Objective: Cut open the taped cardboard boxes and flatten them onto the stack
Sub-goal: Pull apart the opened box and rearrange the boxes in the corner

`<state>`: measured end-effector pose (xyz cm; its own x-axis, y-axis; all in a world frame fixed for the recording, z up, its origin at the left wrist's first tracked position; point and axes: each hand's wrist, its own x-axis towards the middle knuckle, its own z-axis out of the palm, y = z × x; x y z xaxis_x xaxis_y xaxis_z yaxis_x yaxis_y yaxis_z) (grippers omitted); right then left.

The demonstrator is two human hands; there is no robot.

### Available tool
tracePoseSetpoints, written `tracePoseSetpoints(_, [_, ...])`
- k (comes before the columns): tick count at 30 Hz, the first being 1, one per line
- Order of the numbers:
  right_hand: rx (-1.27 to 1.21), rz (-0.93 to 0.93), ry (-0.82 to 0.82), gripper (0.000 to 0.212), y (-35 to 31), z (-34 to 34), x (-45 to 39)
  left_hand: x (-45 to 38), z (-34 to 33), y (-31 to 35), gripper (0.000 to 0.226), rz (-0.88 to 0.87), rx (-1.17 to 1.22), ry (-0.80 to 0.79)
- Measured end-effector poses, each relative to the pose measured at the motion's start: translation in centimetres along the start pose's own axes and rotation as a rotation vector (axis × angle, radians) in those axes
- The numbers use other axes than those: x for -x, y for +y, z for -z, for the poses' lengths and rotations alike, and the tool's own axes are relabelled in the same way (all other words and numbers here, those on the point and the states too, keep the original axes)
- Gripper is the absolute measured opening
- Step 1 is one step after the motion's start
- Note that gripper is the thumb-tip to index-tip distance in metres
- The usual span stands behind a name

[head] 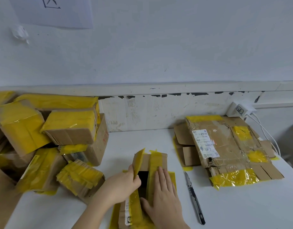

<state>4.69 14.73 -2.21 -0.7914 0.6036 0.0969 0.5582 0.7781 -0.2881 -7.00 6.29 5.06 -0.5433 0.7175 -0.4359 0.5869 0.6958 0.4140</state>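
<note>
At lower centre, the left hand [124, 182] pinches a flap of the small yellow-taped brown cardboard box [148, 182] — the right hand [164, 192] presses flat, fingers spread. Uncut tape could tear the flap — or spring it back.

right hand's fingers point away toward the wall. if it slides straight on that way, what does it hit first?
Likely nothing solid soon: the right hand lies flat on the yellow-taped cardboard box, so it would cross the box's far edge, then bare white table to the wall. Depth is uncertain.
</note>
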Motion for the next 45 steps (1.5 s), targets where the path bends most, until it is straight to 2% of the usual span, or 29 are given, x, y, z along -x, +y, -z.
tracePoseSetpoints(2, [0.025, -0.008, 0.005, 0.091, -0.1, -0.1, -0.2, 0.3, 0.4, -0.2, 0.023, -0.019, 0.124, 0.006])
tracePoseSetpoints(4, [0.045, -0.006, -0.019, 0.095, 0.2, -0.2, -0.3, 0.4, 0.9, -0.9, 0.029, 0.015, 0.295, 0.025])
tracePoseSetpoints(7, [0.051, -0.004, -0.099, 0.090, 0.6, 0.4, 0.0, 0.6, 0.5, -3.4, 0.022, 0.117, 0.732, 0.062])
tracePoseSetpoints(8, [0.041, -0.002, -0.161, 0.088, 0.5, 1.4, 0.1, 0.9, 0.0, -3.9, 0.024, 0.141, 0.760, 0.058])
tracePoseSetpoints(9, [0.010, 0.057, -0.183, 0.085, 0.5, 2.1, 0.2, 0.9, -1.0, -4.4, 0.034, 0.160, 0.719, 0.066])
tracePoseSetpoints(10, [-0.090, 0.131, -0.115, 0.083, 0.4, 2.2, 0.0, 0.7, -2.2, -4.7, 0.047, 0.174, 0.629, 0.112])
tracePoseSetpoints(11, [-0.294, 0.123, -0.163, 0.084, 0.7, 2.5, 0.1, 0.5, -3.4, -4.6, 0.055, 0.183, 0.499, 0.202])
tracePoseSetpoints(12, [-0.431, 0.092, -0.247, 0.087, 0.9, 3.1, 0.2, 0.3, -4.3, -4.3, 0.057, 0.171, 0.338, 0.317])
tracePoseSetpoints(13, [-0.534, 0.059, -0.255, 0.089, 1.3, 3.3, 0.3, 0.1, -4.8, -3.8, 0.056, 0.142, 0.175, 0.403])
tracePoseSetpoints(15, [-0.812, -0.032, -0.222, 0.083, 1.8, 3.7, 0.9, -0.2, -4.9, -3.3, 0.055, 0.071, 0.003, 0.463])
tracePoseSetpoints(18, [-1.214, -0.149, -0.166, 0.070, 2.3, 4.1, 1.4, -0.8, -4.9, -3.3, 0.056, 0.045, -0.038, 0.437])
tracePoseSetpoints(21, [-1.341, -0.188, -0.098, 0.064, 3.5, 4.6, 1.5, -0.5, -4.5, -3.0, 0.062, 0.005, 0.076, 0.403])
tracePoseSetpoints(23, [-1.387, -0.269, -0.079, 0.055, 5.0, 4.4, 1.6, 0.4, -4.2, -2.7, 0.066, -0.075, 0.206, 0.319])
tracePoseSetpoints(26, [-1.259, -0.300, -0.150, 0.073, 6.9, 2.8, 2.4, 1.5, -3.6, -2.3, 0.072, -0.133, 0.224, 0.046])
tracePoseSetpoints(28, [-0.995, -0.166, -0.226, 0.088, 7.4, 1.0, 2.6, 1.8, -3.4, -2.1, 0.049, -0.134, 0.141, -0.111])
tracePoseSetpoints(29, [-0.829, -0.097, -0.236, 0.096, 7.4, 0.3, 2.6, 1.9, -3.2, -1.9, 0.034, -0.127, 0.140, -0.146])
tracePoseSetpoints(30, [-0.685, -0.017, -0.195, 0.099, 7.5, -0.2, 2.4, 2.0, -3.1, -1.7, 0.030, -0.126, 0.149, -0.147])
tracePoseSetpoints(31, [-0.571, 0.072, -0.114, 0.095, 7.7, -0.4, 1.9, 1.8, -3.2, -1.8, 0.031, -0.133, 0.145, -0.145])
tracePoseSetpoints(34, [-0.317, 0.256, 0.163, 0.064, 8.3, 0.3, 0.0, 2.2, -3.3, -1.5, 0.035, -0.129, 0.159, -0.084])
tracePoseSetpoints(37, [-0.066, 0.553, 0.222, 0.040, 7.7, 2.2, -2.1, 3.0, -3.6, -1.2, 0.038, -0.216, 0.128, 0.051])
tracePoseSetpoints(39, [0.058, 0.667, 0.183, 0.037, 7.4, 2.8, -3.2, 3.5, -3.9, -1.1, 0.059, -0.269, 0.054, 0.129])
tracePoseSetpoints(40, [0.110, 0.670, 0.146, 0.039, 7.5, 3.1, -3.7, 3.6, -4.1, -1.2, 0.069, -0.305, 0.046, 0.169])
tracePoseSetpoints(42, [0.149, 0.610, 0.100, 0.045, 7.9, 3.5, -4.7, 3.5, -4.8, -2.2, 0.073, -0.415, -0.010, 0.301])
tracePoseSetpoints(44, [0.079, 0.508, 0.043, 0.055, 8.4, 4.2, -5.7, 4.5, -5.9, -3.2, 0.070, -0.497, 0.156, 0.336])
tracePoseSetpoints(45, [0.036, 0.454, -0.025, 0.058, 8.9, 4.4, -6.2, 4.9, -6.6, -3.7, 0.061, -0.498, 0.280, 0.320])
